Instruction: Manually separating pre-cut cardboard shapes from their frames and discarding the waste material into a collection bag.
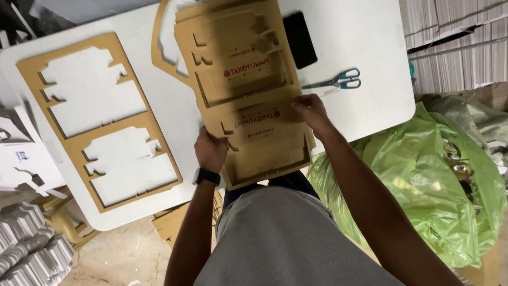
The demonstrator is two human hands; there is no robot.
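The left hand (210,151) grips the left edge of a stack of brown die-cut cardboard sheets (246,85), with its fingers curled shut around that edge. The right hand (312,112) presses on the right edge of the same stack, thumb on top and fingers tucked under, so it holds the cardboard too. There is a dark watch (206,176) on the left wrist.

The stack lies at the near side of the white table (365,47), and its near end sticks out over the table edge toward the person's body. The top sheet has box shapes cut into it and some red print (the shapes look like they are partly loose in their frame).

To the left, flat on the table, lies an empty cardboard frame (79,127) with its box shapes already gone. Behind the stack sits a black phone (299,38), and just beside it a pair of scissors with blue-green handles (338,80). A green plastic bag (428,180) bulges to the right of the table.

It looks like the step of getting the box shapes out of a sheet. The next move seems to call for a steady hold on the frame and a gentle push on the cut shapes, so nothing tears.
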